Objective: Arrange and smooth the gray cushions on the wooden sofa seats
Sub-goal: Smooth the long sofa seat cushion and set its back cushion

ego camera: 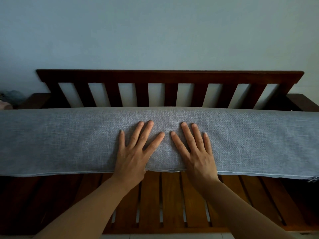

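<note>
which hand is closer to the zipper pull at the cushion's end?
Right. The right hand lies flat on the gray cushion near its middle, on the zipper pull's side. The left hand lies flat beside it, farther from the pull.

You're in a home, likely a living room: a dark wooden slatted sofa [170,77] with a gray cushion [69,140] stands against a plain painted wall [155,31].
</note>
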`<action>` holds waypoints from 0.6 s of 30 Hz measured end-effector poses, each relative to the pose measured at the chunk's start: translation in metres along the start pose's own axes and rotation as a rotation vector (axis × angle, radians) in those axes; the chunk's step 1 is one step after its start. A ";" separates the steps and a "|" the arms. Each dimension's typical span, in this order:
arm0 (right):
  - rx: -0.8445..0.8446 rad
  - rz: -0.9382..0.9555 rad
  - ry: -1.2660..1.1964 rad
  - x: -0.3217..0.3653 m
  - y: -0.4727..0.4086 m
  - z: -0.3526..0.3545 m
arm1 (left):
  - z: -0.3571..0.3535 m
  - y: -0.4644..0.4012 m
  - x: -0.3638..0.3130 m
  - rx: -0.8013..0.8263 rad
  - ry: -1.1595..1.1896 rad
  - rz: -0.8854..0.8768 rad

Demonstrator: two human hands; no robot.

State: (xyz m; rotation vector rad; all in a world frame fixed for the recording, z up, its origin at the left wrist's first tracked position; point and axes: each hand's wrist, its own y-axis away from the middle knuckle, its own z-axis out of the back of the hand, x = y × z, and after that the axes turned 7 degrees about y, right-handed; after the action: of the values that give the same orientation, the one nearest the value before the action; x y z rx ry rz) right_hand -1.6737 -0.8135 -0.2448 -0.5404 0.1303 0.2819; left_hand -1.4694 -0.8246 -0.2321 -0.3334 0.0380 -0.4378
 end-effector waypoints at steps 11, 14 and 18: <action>0.048 0.034 0.050 -0.025 -0.029 -0.049 | -0.040 -0.044 0.004 -0.030 -0.001 -0.006; 0.046 0.038 0.053 -0.033 -0.044 -0.054 | -0.043 -0.060 0.007 -0.049 -0.006 0.004; 0.047 0.024 0.052 -0.035 -0.056 -0.054 | -0.038 -0.071 0.013 -0.044 -0.018 0.005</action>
State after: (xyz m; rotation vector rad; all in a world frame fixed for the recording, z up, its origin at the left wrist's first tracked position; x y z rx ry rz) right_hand -1.6929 -0.8960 -0.2567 -0.4997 0.1939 0.2879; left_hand -1.4909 -0.9027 -0.2447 -0.3805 0.0311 -0.4293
